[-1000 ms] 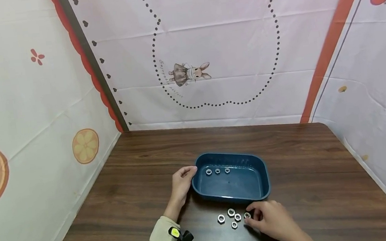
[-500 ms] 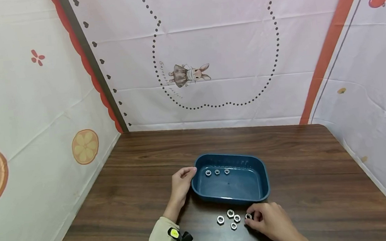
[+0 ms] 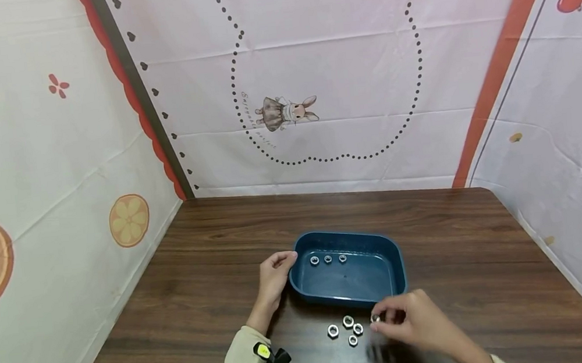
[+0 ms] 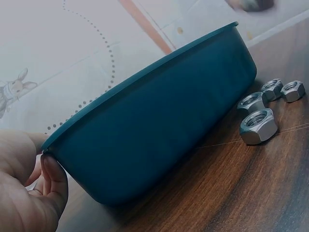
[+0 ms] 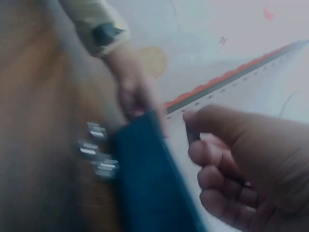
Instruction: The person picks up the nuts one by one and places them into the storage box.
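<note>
A blue plastic tray [image 3: 345, 286] stands on the table, with three hex nuts [image 3: 328, 259] in a row toward its back left. My left hand [image 3: 273, 279] pinches the tray's rim at the left end; in the left wrist view the thumb and fingers [image 4: 54, 181] are at that rim. Between thumb and fingertips, my right hand [image 3: 417, 320] holds a hex nut [image 3: 375, 318], raised off the table by the tray's front right corner. The right wrist view is blurred, and the held nut [image 5: 193, 133] shows only as a dark edge.
Several loose hex nuts [image 3: 348, 321] lie in front of the tray, the nearest in the left wrist view being a large nut [image 4: 259, 126]. The brown wooden table [image 3: 214, 253] is bounded by printed cloth walls [image 3: 335, 95]. A black wrist camera [image 3: 280, 359] sits on the left sleeve.
The right hand has taken hold of the rightmost nut and lifted it off the table, slightly toward the tray. The left hand and tray stay in place.
</note>
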{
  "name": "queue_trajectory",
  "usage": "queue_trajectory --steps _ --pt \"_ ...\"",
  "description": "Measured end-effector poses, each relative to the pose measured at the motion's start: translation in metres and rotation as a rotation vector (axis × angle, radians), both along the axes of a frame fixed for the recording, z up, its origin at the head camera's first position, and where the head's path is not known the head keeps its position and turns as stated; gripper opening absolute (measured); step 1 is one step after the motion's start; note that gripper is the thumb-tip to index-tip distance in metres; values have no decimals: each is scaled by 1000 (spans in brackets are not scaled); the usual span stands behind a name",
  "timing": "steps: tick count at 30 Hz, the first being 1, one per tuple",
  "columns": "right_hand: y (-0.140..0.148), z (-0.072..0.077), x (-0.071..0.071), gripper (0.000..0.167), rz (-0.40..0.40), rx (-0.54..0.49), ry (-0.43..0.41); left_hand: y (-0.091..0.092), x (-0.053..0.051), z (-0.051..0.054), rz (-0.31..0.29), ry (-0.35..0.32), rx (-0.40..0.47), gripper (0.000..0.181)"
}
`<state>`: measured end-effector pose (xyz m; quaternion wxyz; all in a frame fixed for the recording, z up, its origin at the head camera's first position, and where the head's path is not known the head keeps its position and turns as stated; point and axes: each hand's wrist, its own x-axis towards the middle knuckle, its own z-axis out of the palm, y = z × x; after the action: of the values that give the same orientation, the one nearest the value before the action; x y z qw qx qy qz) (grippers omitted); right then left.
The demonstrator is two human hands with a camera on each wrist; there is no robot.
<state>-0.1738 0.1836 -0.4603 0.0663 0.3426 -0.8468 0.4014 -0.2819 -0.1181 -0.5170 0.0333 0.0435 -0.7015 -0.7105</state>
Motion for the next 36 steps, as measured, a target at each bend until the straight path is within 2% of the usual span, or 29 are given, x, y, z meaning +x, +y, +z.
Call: queue_trajectory --steps 2,4,8,12,15,18,22,24,25,30,36 --pt "1 19 -12 10 45 -18 104 -1 -1 1 4 9 5 29" --pt "2 38 -27 11 66 -10 142 -2 -1 0 10 22 8 29" --pt "-1 65 -60 11 85 49 125 -4 -2 0 19 24 7 28" --pt "-8 76 -87 13 111 121 121 -5 -3 0 23 4 -1 29" --pt "-14 75 -103 15 139 166 118 -5 -3 1 23 5 -2 30" --pt "-21 69 -118 15 168 205 93 -4 -2 3 13 0 -5 31" --pt "-29 55 -133 14 221 244 61 -1 12 21 -10 -17 -16 29" --pt "-34 48 -140 15 245 267 56 1 16 26 -15 -23 -19 27" --pt "-36 45 -144 15 254 279 59 1 16 24 -13 -20 -15 27" --pt "-49 37 -163 18 276 370 46 1 1 2 3 -25 3 29" --pt "-61 27 -178 18 317 452 -27 2 2 0 9 -25 6 33"
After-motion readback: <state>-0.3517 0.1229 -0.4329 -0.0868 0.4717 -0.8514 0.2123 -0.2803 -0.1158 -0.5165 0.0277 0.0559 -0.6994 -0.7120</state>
